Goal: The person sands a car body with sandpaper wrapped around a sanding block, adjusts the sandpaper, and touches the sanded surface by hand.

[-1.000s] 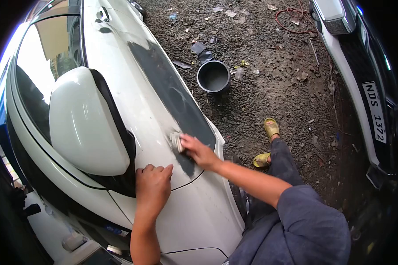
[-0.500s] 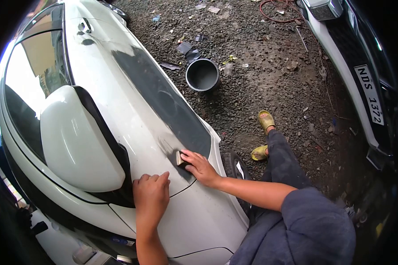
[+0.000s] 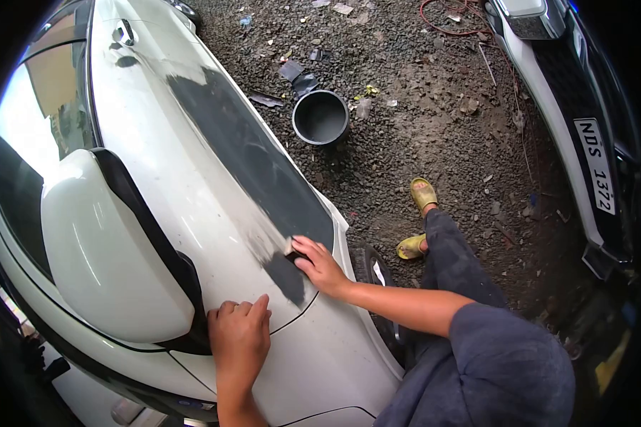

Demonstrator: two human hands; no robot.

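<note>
My right hand (image 3: 318, 266) grips a small sanding block (image 3: 290, 247), mostly hidden under the fingers, against the side of a white car (image 3: 185, 164). The block touches the lower part of a dark grey patch (image 3: 256, 160) on the door, where grey smears run onto the white paint. My left hand (image 3: 239, 329) rests on the white panel beside the side mirror (image 3: 110, 245), its fingers bent and nothing seen in them; the fingertips press near the mirror's base.
A round black bucket (image 3: 320, 117) stands on the gravel (image 3: 406, 135) beyond the car. Scraps of litter lie near it. A dark vehicle with a number plate (image 3: 595, 166) is at the right, and a red hose (image 3: 434, 25) lies at the top.
My right hand has moved with the block along the grey patch, uncovering its lower end. My left hand stays by the mirror. The view has shifted, and the car appears further left.
</note>
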